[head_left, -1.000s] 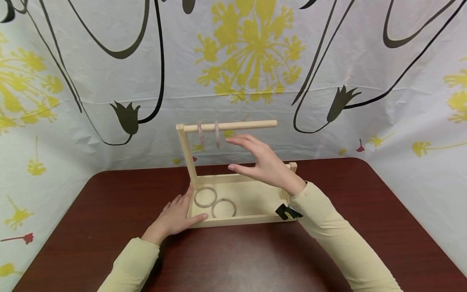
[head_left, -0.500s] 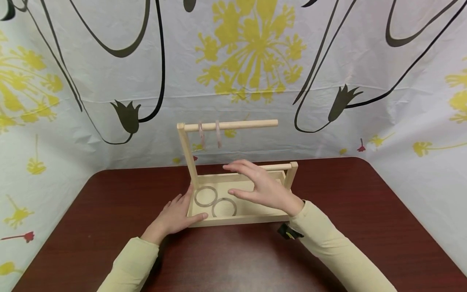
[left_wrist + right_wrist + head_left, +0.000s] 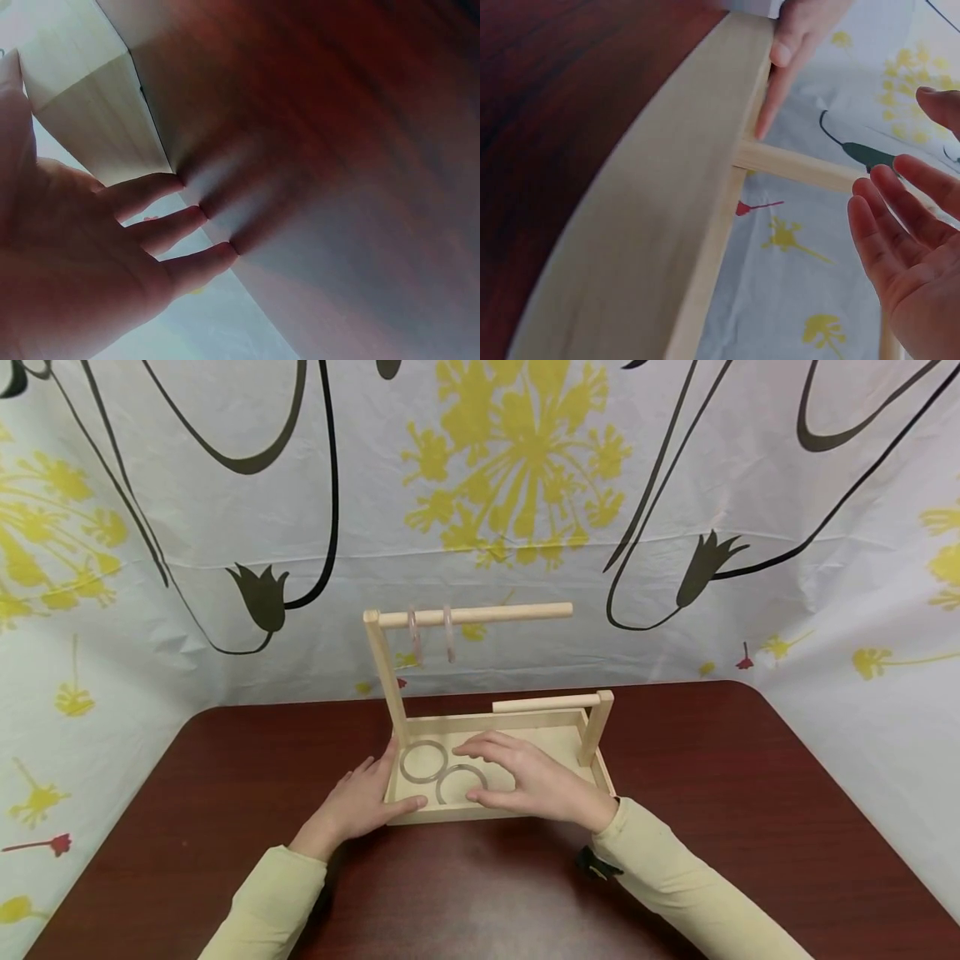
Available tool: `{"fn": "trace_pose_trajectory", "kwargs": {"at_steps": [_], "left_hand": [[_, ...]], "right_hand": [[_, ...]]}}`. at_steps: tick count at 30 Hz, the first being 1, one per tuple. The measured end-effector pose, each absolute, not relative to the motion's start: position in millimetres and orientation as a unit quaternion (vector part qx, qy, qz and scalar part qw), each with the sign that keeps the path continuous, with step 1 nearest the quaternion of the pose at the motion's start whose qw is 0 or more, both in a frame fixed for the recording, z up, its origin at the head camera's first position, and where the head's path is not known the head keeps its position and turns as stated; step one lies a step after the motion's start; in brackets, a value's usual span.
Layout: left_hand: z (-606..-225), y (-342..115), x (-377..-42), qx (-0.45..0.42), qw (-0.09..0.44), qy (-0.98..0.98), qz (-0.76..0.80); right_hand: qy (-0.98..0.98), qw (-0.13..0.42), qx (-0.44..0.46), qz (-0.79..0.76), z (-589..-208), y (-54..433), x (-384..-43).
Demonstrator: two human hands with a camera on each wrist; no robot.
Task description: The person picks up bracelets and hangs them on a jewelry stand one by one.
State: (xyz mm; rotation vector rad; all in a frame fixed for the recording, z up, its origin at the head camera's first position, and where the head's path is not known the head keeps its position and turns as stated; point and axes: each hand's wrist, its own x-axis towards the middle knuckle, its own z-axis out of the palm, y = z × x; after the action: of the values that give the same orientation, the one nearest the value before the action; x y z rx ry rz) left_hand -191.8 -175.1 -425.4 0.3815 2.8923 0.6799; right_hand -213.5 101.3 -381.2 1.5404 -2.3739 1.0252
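The right hand (image 3: 536, 781) hangs wide over the tray (image 3: 450, 815), thumb and fingers apart near the front ring (image 3: 459, 767), which lies flat inside, just beside the back ring (image 3: 424, 781). A clean pick-up likely calls for pinching the front ring by its rim without dragging its neighbour. The left hand (image 3: 360, 802), fingers spread, rests at the tray's left end, probably steadying it. The tray's low front wall seems to crowd fingertips; above, the upper peg (image 3: 510, 612), carrying two hanging rings (image 3: 450, 639), has open room toward its free right end
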Motion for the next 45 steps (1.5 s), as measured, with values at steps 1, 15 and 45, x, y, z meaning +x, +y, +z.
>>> {"fn": "trace_pose_trajectory", "kwargs": {"at_steps": [1,15,45], "left_hand": [[-425,-175,-192,0.127,0.072,0.963,0.227],[-425,-177,-194,0.123,0.074,0.961,0.237],[-431,-177,-195,0.121,0.066,0.963,0.230]], "right_hand": [[-0.786,0.061,0.512,0.342,-383,101,-214],[-0.813,0.008,0.486,0.322,-400,94,-217],[-0.861,-0.017,0.436,0.262,-422,81,-234]]}}
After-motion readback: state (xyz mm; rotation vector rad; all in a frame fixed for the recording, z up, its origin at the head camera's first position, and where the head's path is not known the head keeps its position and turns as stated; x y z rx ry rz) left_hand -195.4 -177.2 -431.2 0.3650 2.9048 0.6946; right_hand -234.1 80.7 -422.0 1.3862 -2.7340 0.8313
